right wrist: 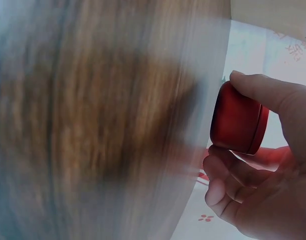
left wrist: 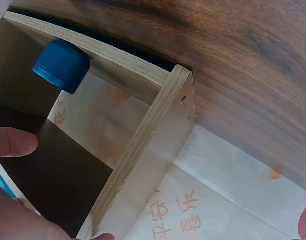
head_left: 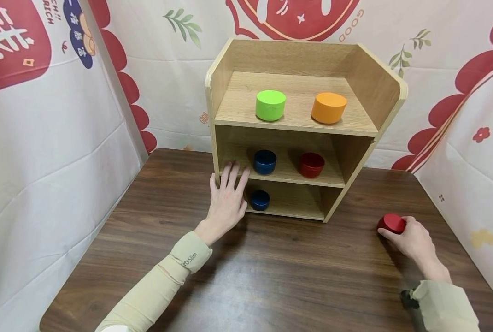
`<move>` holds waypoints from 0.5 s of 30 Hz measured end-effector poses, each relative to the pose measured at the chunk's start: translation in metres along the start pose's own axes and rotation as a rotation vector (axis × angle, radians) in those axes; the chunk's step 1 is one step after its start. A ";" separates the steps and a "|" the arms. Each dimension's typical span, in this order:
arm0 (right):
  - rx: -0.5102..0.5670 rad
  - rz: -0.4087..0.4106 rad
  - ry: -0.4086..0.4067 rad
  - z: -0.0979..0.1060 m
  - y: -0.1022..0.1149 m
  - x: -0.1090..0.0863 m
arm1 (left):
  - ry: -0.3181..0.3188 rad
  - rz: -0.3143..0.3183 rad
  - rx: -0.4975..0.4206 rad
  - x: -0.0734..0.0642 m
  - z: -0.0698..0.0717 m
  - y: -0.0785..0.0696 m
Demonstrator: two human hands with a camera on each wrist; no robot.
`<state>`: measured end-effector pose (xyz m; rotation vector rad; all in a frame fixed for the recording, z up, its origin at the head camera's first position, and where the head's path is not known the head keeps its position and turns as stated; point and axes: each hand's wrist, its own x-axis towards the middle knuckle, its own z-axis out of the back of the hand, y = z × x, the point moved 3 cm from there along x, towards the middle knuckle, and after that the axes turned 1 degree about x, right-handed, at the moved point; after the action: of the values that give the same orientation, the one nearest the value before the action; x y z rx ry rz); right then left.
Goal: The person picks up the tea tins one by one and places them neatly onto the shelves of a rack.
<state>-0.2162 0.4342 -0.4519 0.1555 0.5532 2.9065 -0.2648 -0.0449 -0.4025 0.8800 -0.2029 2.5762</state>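
Note:
My right hand [head_left: 414, 240] pinches a red round tin [head_left: 392, 223] between thumb and fingers, at the right of the table. The right wrist view shows this red tin tilted on its side in the grip. My left hand [head_left: 226, 200] is at the left side of a small wooden shelf [head_left: 294, 127], fingers straight and spread at the middle board's edge. In the left wrist view, the thumb [left wrist: 15, 142] reaches across the shelf opening. A blue tin [head_left: 265, 162] stands on the middle board beside the left fingertips, and another blue tin [head_left: 260, 200] is in the bottom compartment.
On the top board stand a green tin [head_left: 270, 105] and an orange tin [head_left: 329, 108]. A second red tin [head_left: 311, 165] is at the right of the middle board. The shelf stands at the back of the brown table [head_left: 271, 276], before a printed cloth [head_left: 167, 92].

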 end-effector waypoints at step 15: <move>0.008 0.072 -0.014 -0.007 0.025 -0.008 | -0.014 -0.005 0.003 -0.001 0.000 -0.001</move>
<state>-0.2129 0.4070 -0.4501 0.2012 0.5687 2.9709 -0.2637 -0.0449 -0.4029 0.8988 -0.2004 2.5666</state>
